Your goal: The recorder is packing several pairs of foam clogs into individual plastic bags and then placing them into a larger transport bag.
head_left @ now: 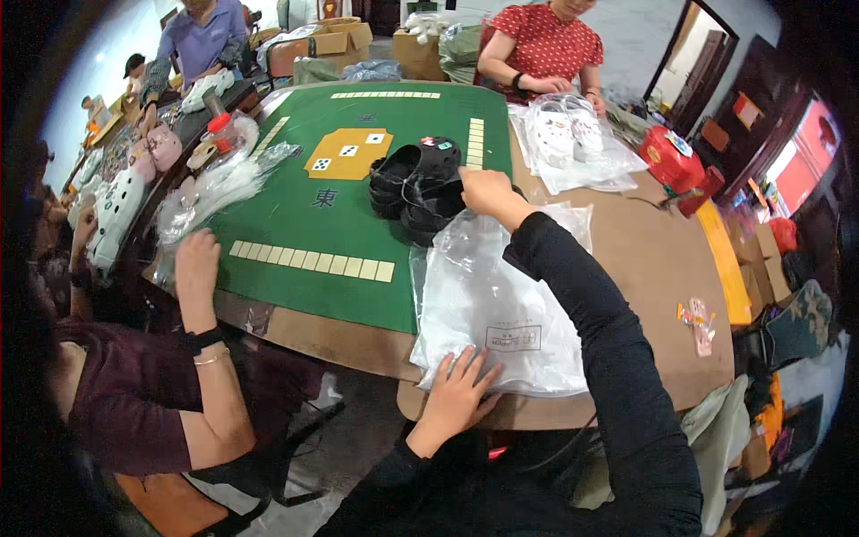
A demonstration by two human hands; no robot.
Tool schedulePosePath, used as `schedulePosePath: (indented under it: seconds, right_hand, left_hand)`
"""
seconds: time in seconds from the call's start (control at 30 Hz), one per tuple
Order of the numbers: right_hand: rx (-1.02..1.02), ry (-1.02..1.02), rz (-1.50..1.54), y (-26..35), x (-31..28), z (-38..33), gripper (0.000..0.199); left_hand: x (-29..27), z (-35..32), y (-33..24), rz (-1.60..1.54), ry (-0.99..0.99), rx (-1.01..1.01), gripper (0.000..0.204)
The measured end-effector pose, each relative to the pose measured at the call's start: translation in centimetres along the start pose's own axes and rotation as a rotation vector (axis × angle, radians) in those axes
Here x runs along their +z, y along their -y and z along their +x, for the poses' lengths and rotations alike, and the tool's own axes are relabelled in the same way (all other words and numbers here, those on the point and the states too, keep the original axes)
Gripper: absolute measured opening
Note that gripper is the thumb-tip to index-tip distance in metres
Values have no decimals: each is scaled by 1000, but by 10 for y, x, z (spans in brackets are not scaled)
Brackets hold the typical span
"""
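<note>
Black clogs [419, 183] gripped by R hand [483, 190], not yet bagged; clear bags [501, 309] pressed flat by open L hand [461, 385]; bagging judged barely begun.

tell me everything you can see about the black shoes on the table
The black shoes are a pair of clog-style slip-ons in what looks like soft moulded foam, with small coloured charms on top. They sit close together on the green mat, near its right edge, beside the clear plastic bags. The right hand rests on the nearer shoe; the left hand presses the bags flat.
</note>
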State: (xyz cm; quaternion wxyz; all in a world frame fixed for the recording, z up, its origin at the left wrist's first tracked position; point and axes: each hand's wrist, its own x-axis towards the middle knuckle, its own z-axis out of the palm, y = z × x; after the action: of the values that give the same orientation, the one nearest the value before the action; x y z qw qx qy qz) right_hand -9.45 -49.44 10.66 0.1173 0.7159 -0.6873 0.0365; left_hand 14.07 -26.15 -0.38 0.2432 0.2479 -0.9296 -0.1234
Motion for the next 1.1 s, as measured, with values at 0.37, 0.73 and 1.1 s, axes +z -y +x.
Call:
schedulePosePath:
  seconds: [0.37, 0.73, 1.1]
  right_hand:
    - [-237, -146, -300, 35, 1, 48, 63]
    - [-170, -289, -240, 33, 42, 77, 10]
    - [-165, -831, -132, -33, -86, 17, 41]
  left_hand:
    - [-3, -4, 5, -74, 17, -16, 55]
    - [-4, -2, 0, -155, -21, -9, 49]
    - [-5, -1, 3, -41, -20, 9, 52]
